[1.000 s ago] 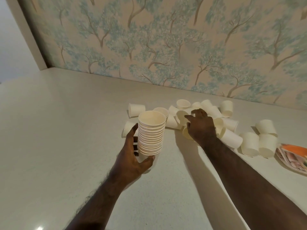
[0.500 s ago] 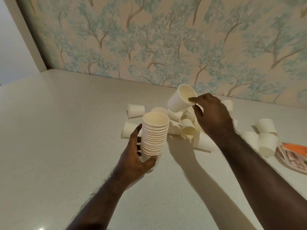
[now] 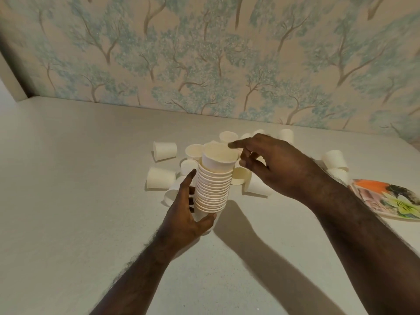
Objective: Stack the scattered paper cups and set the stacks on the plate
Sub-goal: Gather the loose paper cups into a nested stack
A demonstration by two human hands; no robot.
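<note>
My left hand [image 3: 186,214] grips the bottom of a tall stack of white paper cups [image 3: 212,192], held upright above the table. A newly added cup [image 3: 218,161] sits in the top of the stack and stands higher than the rims below it. My right hand [image 3: 277,164] hovers at that cup, its index finger stretched onto the rim and the other fingers loosely curled beside it. Several loose cups [image 3: 160,180] lie scattered on the table behind the stack, some hidden by my hands. The patterned plate [image 3: 386,201] lies at the right edge.
The pale table [image 3: 79,201] meets a wallpapered wall [image 3: 204,64] at the back. Two more cups [image 3: 335,159] sit near the plate. One cup [image 3: 164,151] lies on its side at the far left of the heap.
My right hand picked a cup out of the heap, carried it left and set it into the top of the stack. The stack in my left hand has barely moved.
</note>
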